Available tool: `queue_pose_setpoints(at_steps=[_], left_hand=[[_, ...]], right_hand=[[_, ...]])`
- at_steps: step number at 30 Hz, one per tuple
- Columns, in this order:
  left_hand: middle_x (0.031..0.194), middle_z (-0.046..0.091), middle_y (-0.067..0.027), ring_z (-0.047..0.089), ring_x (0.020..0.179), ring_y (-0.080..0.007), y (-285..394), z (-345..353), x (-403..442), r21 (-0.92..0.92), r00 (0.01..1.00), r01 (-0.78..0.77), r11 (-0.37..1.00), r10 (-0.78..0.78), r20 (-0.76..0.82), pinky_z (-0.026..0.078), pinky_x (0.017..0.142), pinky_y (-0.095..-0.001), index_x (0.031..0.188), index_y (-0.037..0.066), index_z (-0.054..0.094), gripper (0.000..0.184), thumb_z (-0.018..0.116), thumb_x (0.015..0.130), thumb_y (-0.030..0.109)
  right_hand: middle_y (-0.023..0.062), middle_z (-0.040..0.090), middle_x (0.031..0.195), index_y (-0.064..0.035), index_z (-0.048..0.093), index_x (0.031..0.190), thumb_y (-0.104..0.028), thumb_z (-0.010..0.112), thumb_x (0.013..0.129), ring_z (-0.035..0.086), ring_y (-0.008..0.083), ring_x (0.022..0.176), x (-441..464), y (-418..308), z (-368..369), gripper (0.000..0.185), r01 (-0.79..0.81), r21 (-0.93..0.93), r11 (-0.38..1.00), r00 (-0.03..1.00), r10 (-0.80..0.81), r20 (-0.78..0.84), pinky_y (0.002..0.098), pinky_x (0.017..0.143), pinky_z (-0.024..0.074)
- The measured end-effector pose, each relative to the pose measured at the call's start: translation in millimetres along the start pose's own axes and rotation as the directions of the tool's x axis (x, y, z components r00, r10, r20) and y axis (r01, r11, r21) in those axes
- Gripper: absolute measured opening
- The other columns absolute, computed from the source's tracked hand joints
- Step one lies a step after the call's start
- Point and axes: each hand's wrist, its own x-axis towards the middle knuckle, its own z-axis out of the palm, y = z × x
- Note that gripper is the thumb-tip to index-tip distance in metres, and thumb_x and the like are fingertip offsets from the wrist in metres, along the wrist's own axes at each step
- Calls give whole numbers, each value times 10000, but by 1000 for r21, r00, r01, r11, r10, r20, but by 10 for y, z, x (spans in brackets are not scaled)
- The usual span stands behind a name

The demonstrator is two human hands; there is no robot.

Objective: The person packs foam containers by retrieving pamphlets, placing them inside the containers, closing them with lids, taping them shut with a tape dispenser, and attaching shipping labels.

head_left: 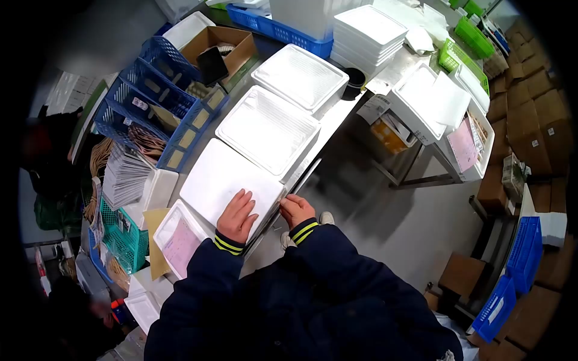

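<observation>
A smooth white lid or sheet (220,177) covers the nearest white tray on the bench. My left hand (237,217) lies flat on its lower part, fingers spread and holding nothing. At the tray's right corner is my right hand (295,210), its fingers curled together against the edge; what they grip, if anything, is too small to make out. Two more white trays (268,130) (300,78) with ribbed, clear-looking covers stand in a row beyond. Left of my left hand, a white tray holds a pink paper (182,243).
Blue divided baskets (158,99) and a green basket (123,234) stand on the left. A black cup (354,83) is beside stacked white trays (368,36). A side table with white trays (415,102) stands right; brown boxes (530,132) line the far right. Another person (66,319) is at lower left.
</observation>
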Motion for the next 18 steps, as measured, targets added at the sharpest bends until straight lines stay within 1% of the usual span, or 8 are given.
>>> queue_pose_setpoints(at_steps=[3, 5, 6, 7, 10, 15, 17, 18], left_hand=[[1106, 563, -175, 496, 1103, -350, 2, 1, 4, -11, 1000, 12, 1000, -12, 4, 429, 887, -365, 973, -26, 588, 279, 635, 698, -6], [1109, 561, -176, 495, 1105, -349, 1, 3, 3, -16, 1000, 14, 1000, -14, 2, 429, 886, -364, 974, -29, 588, 276, 631, 701, -11], [1109, 561, -176, 495, 1105, -349, 5, 6, 0, -17, 1000, 19, 1000, -19, 5, 429, 886, -364, 974, -29, 588, 276, 631, 701, -11], [1111, 559, -177, 494, 1106, -348, 14, 6, -1, -15, 1000, 21, 1000, -21, 9, 428, 886, -363, 974, -30, 587, 275, 629, 703, -13], [1115, 557, -177, 493, 1107, -347, 15, -7, 9, -6, 999, 28, 1000, -28, 20, 427, 887, -362, 976, -32, 587, 274, 626, 705, -15], [1115, 557, -175, 488, 1112, -345, 13, -7, 5, 1, 999, 30, 1000, -30, 25, 423, 891, -360, 978, -33, 587, 277, 626, 704, -16], [1115, 558, -174, 489, 1110, -344, 32, -3, -3, -8, 999, 46, 999, -46, 28, 423, 892, -359, 977, -32, 587, 277, 627, 704, -16], [1114, 559, -173, 491, 1108, -344, 28, -16, 16, -16, 998, 53, 998, -52, 30, 423, 892, -357, 977, -31, 588, 278, 628, 703, -16]], right_hand=[[91, 596, 839, 57, 494, 1031, -52, 670, 733, 567, 138, 700, 108, 97, -37, 364, 96, -23, 995, 995, -95, 19, 234, 646, 471], [72, 585, 798, 63, 490, 1033, -41, 673, 726, 553, 134, 660, 125, 113, -11, 372, 126, 4, 992, 992, -126, 2, 237, 624, 468], [39, 585, 755, 50, 515, 986, -86, 685, 716, 532, 98, 641, 114, 118, 6, 347, 140, -3, 990, 990, -140, 2, 210, 589, 433], [39, 585, 755, 50, 515, 986, -86, 685, 716, 532, 98, 641, 104, 115, 16, 347, 134, -3, 991, 991, -134, -2, 210, 589, 433], [57, 543, 728, 56, 498, 949, 40, 589, 716, 499, 126, 593, 102, 87, 108, 250, 149, 15, 989, 988, -148, -52, 231, 527, 407], [67, 538, 737, 21, 506, 934, 42, 584, 710, 505, 143, 601, 88, 84, 111, 238, 76, 123, 989, 996, -70, -57, 247, 540, 415], [46, 560, 706, -21, 527, 926, -10, 612, 726, 515, 133, 572, 4, 95, 53, 218, 10, 296, 955, 998, -28, 57, 237, 535, 434], [46, 561, 714, -30, 529, 927, 3, 613, 728, 524, 140, 575, -14, 131, -36, 218, -27, 335, 942, 970, -57, 238, 247, 527, 441]])
